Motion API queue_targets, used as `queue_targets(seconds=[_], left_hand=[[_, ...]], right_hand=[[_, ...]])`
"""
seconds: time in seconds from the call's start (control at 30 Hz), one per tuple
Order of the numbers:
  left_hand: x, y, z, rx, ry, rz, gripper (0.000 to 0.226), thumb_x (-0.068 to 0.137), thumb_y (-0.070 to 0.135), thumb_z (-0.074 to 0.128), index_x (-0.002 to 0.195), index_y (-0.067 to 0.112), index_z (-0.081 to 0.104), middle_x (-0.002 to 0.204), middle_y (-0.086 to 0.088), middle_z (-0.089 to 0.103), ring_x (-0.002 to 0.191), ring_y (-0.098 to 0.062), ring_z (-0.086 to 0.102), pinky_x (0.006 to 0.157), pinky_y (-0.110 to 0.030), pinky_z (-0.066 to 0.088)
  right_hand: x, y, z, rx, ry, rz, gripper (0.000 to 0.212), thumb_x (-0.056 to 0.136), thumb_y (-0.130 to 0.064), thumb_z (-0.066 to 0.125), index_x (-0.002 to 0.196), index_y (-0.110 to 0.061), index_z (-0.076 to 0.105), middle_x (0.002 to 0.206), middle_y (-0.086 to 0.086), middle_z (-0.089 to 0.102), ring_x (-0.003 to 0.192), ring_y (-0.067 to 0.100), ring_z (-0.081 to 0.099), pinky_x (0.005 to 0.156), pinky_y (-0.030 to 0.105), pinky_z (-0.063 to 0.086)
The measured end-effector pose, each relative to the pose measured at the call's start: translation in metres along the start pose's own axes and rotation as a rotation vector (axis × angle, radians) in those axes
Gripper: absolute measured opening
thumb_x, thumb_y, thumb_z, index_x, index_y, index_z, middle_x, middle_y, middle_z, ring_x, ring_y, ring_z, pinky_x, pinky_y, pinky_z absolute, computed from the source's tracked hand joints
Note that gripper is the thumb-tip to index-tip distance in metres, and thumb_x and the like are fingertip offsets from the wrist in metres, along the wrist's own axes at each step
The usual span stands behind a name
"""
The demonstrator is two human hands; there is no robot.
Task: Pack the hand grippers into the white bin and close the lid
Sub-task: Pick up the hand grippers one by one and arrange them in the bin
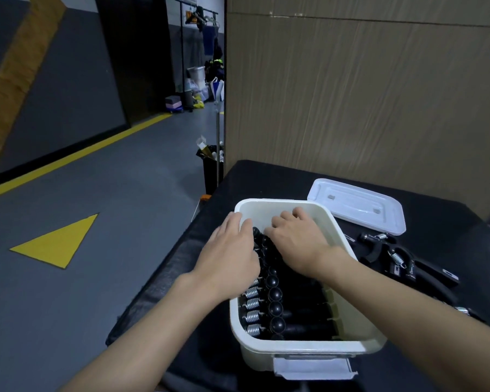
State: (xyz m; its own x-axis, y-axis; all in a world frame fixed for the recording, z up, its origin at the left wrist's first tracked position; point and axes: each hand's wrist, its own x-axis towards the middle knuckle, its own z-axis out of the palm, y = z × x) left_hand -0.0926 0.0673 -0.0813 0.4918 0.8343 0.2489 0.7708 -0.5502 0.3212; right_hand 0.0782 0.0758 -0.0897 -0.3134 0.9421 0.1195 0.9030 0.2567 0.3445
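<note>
L hand point(232, 253): centre frame, palm down inside white bin, fingers spread flat over far end of packed row; nothing clamped.
R hand point(297, 244): just beside L hand, also palm down in bin, fingers loosely curled, resting on top of black handles; can't tell if anything is pinched underneath.
Hand grippers, packed point(275, 301): black handles w/ round ends and silver coil springs, lined up side by side along bin's length, springs toward left wall; far part hidden under both hands.
White bin point(309, 349): lower centre of frame, open top, latch tab on near wall facing camera.
Lid point(357, 205): off, lying flat on table, touching or just beside bin's far-right corner.
Loose grippers point(393, 256): several unpacked, right of bin on table, below lid in frame.
Table point(280, 179): black cloth cover, against cardboard-brown panel, upper right.
Floor point(96, 193): grey, yellow line and triangle, left of frame.
</note>
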Motion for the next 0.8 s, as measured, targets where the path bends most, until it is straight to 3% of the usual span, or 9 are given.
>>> queue_targets(seconds=[0.07, 0.13, 0.2, 0.3, 0.4, 0.5, 0.6, 0.67, 0.8], left_hand=[[0.01, -0.003, 0.0, 0.119, -0.035, 0.047, 0.037, 0.091, 0.016, 0.041, 0.127, 0.007, 0.047, 0.149, -0.008, 0.034, 0.147, -0.023, 0.018, 0.12, -0.034, 0.015], [0.019, -0.003, 0.001, 0.188, -0.099, 0.066, 0.044, 0.091, 0.019, 0.04, 0.133, 0.006, 0.044, 0.157, -0.009, 0.026, 0.151, -0.021, 0.005, 0.123, -0.037, 0.005], [0.025, -0.002, 0.004, 0.175, -0.141, 0.06, 0.044, 0.091, 0.018, 0.041, 0.133, 0.004, 0.044, 0.159, -0.012, 0.021, 0.152, -0.022, 0.001, 0.123, -0.035, 0.005], [0.027, -0.005, 0.011, 0.138, -0.146, 0.047, 0.049, 0.09, 0.014, 0.041, 0.137, 0.0, 0.039, 0.162, -0.014, 0.011, 0.152, -0.022, -0.006, 0.123, -0.035, 0.005], [0.026, -0.008, 0.012, 0.14, -0.176, 0.035, 0.061, 0.091, 0.015, 0.04, 0.148, -0.001, 0.026, 0.165, -0.014, 0.001, 0.152, -0.021, -0.01, 0.124, -0.036, 0.004], [0.027, -0.007, 0.01, 0.14, -0.182, 0.039, 0.058, 0.092, 0.016, 0.039, 0.147, 0.001, 0.029, 0.165, -0.012, 0.0, 0.152, -0.02, -0.011, 0.124, -0.035, 0.003], [0.026, -0.007, 0.009, 0.127, -0.184, 0.042, 0.044, 0.092, 0.014, 0.038, 0.135, 0.007, 0.041, 0.159, -0.009, 0.025, 0.152, -0.019, -0.009, 0.124, -0.038, 0.003], [0.025, -0.005, 0.007, 0.136, -0.207, 0.024, 0.022, 0.088, 0.012, 0.036, 0.108, 0.016, 0.046, 0.132, 0.001, 0.05, 0.152, -0.018, -0.006, 0.123, -0.043, 0.006], [0.026, -0.002, 0.004, 0.216, -0.266, 0.009, 0.009, 0.087, 0.013, 0.038, 0.09, 0.019, 0.044, 0.11, 0.007, 0.054, 0.152, -0.017, -0.004, 0.12, -0.05, 0.009]], right_hand=[[0.004, 0.01, 0.003, 0.038, -0.071, 0.004, 0.027, 0.092, -0.014, 0.045, 0.115, -0.021, 0.057, 0.112, 0.002, 0.058, 0.109, 0.024, 0.053, 0.089, 0.035, 0.035], [0.008, 0.016, 0.004, 0.077, -0.118, 0.002, 0.028, 0.094, -0.011, 0.044, 0.116, -0.019, 0.059, 0.112, 0.002, 0.06, 0.11, 0.024, 0.054, 0.082, 0.033, 0.039], [0.013, 0.021, 0.007, 0.086, -0.166, 0.012, 0.025, 0.093, -0.008, 0.044, 0.109, -0.014, 0.063, 0.109, 0.006, 0.064, 0.106, 0.027, 0.058, 0.075, 0.034, 0.042], [0.019, 0.028, 0.013, 0.176, -0.213, 0.028, 0.024, 0.09, -0.008, 0.048, 0.104, -0.014, 0.067, 0.104, 0.008, 0.068, 0.1, 0.03, 0.063, 0.079, 0.036, 0.049], [0.025, 0.04, 0.01, 0.296, -0.294, 0.036, 0.024, 0.093, -0.017, 0.053, 0.112, -0.019, 0.069, 0.108, 0.008, 0.07, 0.102, 0.03, 0.062, 0.087, 0.036, 0.049], [0.028, 0.048, 0.01, 0.352, -0.328, 0.026, 0.027, 0.094, -0.019, 0.054, 0.118, -0.022, 0.067, 0.113, 0.005, 0.069, 0.106, 0.027, 0.06, 0.091, 0.037, 0.048], [0.028, 0.047, 0.017, 0.324, -0.338, 0.01, 0.03, 0.093, -0.013, 0.049, 0.118, -0.022, 0.064, 0.111, 0.003, 0.067, 0.106, 0.026, 0.06, 0.089, 0.04, 0.049], [0.028, 0.044, 0.019, 0.291, -0.315, -0.002, 0.031, 0.093, -0.013, 0.048, 0.12, -0.021, 0.061, 0.113, 0.003, 0.064, 0.108, 0.026, 0.059, 0.089, 0.041, 0.049], [0.017, 0.051, 0.008, 0.487, -0.267, 0.059, 0.04, 0.096, -0.024, 0.055, 0.135, -0.019, 0.05, 0.122, 0.007, 0.055, 0.114, 0.026, 0.054, 0.096, 0.035, 0.042]])
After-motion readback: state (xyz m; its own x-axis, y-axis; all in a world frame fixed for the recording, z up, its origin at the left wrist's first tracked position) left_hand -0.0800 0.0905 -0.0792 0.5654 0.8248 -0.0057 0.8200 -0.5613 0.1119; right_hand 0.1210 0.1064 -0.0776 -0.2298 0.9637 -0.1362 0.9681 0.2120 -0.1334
